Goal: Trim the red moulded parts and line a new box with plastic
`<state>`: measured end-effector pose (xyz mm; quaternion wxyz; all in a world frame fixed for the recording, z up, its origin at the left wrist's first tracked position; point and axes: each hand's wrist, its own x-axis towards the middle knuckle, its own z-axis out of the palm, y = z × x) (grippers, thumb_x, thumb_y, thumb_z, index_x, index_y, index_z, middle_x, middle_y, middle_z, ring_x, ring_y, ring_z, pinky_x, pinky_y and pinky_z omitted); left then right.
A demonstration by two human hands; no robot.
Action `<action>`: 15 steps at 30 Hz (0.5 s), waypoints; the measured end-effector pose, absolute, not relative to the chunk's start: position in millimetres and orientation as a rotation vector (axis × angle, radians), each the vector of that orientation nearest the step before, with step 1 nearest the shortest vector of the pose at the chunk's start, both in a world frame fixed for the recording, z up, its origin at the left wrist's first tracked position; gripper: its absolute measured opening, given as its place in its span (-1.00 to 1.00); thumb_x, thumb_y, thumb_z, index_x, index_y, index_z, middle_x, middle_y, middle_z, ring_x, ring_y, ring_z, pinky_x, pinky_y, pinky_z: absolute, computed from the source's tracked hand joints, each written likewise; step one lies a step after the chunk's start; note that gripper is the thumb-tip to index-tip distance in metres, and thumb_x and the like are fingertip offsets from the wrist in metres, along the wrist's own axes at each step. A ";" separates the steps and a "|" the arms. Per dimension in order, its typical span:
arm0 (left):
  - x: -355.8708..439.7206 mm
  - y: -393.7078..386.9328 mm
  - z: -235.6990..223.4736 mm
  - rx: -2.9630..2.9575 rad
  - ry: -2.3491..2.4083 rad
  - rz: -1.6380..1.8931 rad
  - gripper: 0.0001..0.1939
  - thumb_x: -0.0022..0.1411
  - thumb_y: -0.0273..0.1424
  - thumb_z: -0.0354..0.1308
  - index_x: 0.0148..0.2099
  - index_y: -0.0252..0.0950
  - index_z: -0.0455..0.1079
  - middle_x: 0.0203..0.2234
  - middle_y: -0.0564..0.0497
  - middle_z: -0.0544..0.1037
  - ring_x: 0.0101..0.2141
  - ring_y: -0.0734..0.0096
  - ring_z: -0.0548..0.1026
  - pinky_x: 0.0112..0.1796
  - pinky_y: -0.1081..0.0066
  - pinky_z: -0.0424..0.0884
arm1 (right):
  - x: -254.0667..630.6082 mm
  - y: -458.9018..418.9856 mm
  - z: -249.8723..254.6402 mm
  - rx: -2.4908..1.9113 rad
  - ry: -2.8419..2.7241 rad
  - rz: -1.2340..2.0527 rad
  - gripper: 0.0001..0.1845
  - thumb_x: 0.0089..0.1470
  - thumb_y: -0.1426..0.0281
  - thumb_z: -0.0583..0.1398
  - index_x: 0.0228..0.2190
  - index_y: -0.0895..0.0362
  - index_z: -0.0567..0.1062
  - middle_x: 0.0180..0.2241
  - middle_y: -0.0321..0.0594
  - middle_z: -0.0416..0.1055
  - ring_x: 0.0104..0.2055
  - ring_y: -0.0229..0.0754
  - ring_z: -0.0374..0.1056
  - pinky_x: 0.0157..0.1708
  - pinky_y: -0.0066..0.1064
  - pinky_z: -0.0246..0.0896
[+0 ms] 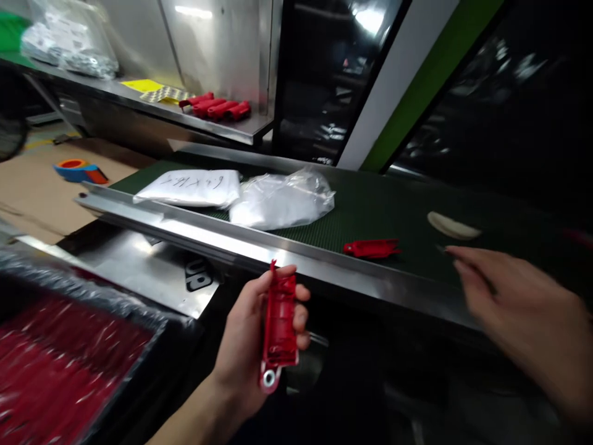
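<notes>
My left hand is wrapped round a red plastic housing part, its hollow side facing up and a metal ring at its lower end. This part is held in front of the belt's metal edge. Over the green belt at the right, my right hand is closed in a pinch. Something small and thin shows at its fingertips, too blurred to name. Just beyond those fingertips lies a pale curved piece. Between the two hands, a second red plastic part rests on the belt near its edge.
A white packet with handwriting and a clear plastic bag lie on the belt. Tape rolls sit on cardboard. Several red parts line a metal shelf. A plastic-lined bin of red parts stands lower left.
</notes>
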<state>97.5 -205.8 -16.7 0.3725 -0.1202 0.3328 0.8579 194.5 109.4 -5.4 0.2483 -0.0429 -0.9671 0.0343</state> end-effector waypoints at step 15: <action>104.4 -258.8 -39.1 -0.461 1.032 2.229 -0.81 0.28 -0.23 0.11 -0.20 -0.24 0.26 -0.45 0.10 0.36 -0.58 0.58 0.25 -0.63 0.58 0.24 | 52.2 39.4 20.8 0.240 -3.027 0.025 -0.66 0.28 0.27 -0.01 -0.09 0.02 0.50 -0.03 -0.30 0.47 -0.04 -0.20 0.41 -0.04 -0.35 0.30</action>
